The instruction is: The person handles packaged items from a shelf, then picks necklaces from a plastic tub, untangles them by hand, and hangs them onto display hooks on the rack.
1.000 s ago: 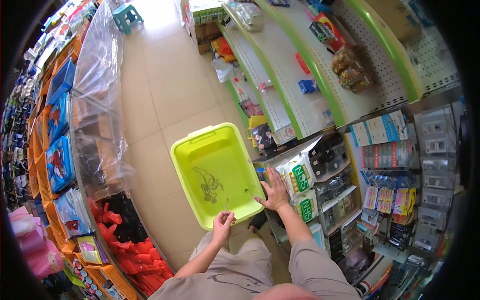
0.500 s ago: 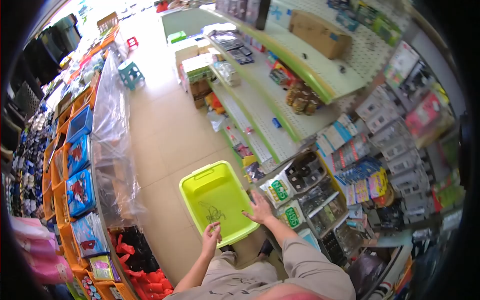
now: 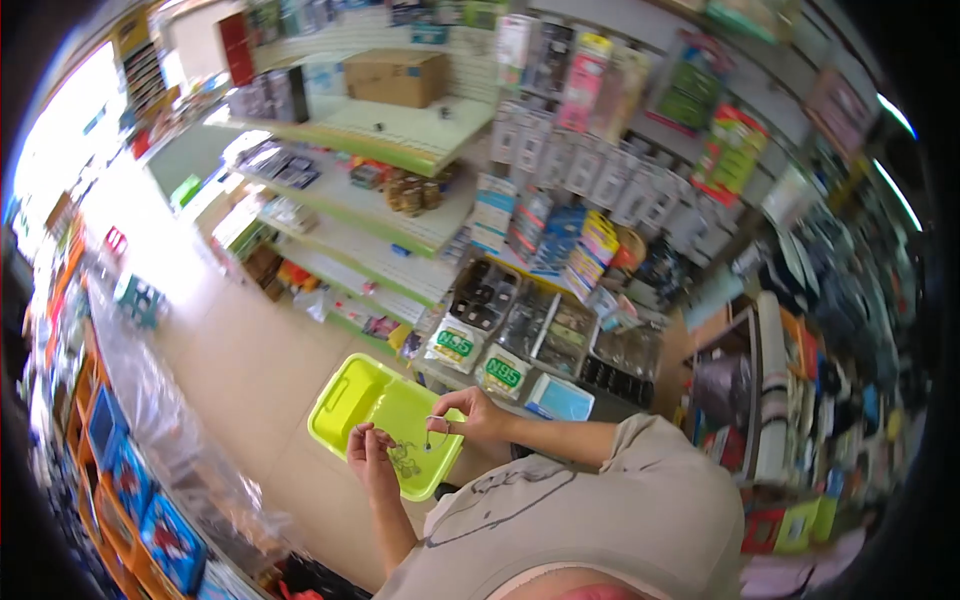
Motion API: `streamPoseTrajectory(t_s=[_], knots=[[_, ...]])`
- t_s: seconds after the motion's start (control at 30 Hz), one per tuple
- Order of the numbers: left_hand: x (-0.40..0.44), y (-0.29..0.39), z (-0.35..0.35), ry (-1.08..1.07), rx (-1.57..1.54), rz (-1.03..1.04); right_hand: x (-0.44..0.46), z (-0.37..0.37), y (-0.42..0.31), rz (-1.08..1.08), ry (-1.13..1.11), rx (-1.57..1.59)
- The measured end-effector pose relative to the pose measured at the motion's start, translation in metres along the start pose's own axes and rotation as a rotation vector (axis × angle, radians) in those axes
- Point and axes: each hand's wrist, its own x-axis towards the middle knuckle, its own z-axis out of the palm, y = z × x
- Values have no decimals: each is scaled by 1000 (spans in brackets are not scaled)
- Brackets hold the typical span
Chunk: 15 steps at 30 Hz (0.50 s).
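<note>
Both hands are over a yellow-green plastic basin (image 3: 338, 408) on the floor. My right hand (image 3: 470, 416), above the basin's right side, pinches a small thin item (image 3: 428, 440) that hangs from its fingertips and looks metallic; its exact kind is too small to tell. To its left, my left hand (image 3: 370, 455) has its fingers drawn together near the basin's lower edge; whatever it holds, if anything, is too small to make out. Thin dark tangled pieces (image 3: 405, 460) lie on the basin's bottom between the hands.
Packs marked N95 (image 3: 455, 343) and trays of small goods stand on a counter beyond the basin. Shelves with a cardboard box (image 3: 397, 78) rise behind. Hanging packets cover the wall. Orange baskets (image 3: 105, 500) and plastic sheeting (image 3: 170, 420) line the left; a teal stool (image 3: 138, 300) stands farther off.
The view has swung right. My right hand has left the spread pose beside the counter and come over the basin, now pinching a small item. My left hand stays near the basin's edge.
</note>
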Motion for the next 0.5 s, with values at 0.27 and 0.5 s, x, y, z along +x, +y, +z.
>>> streamPoseTrajectory(t_s=[0.27, 0.5], knots=[[-13, 7, 49, -510, 202, -31, -29, 9, -89, 412, -459, 431], [-14, -12, 35, -669, 126, -330, -63, 18, -120, 198, -74, -410]])
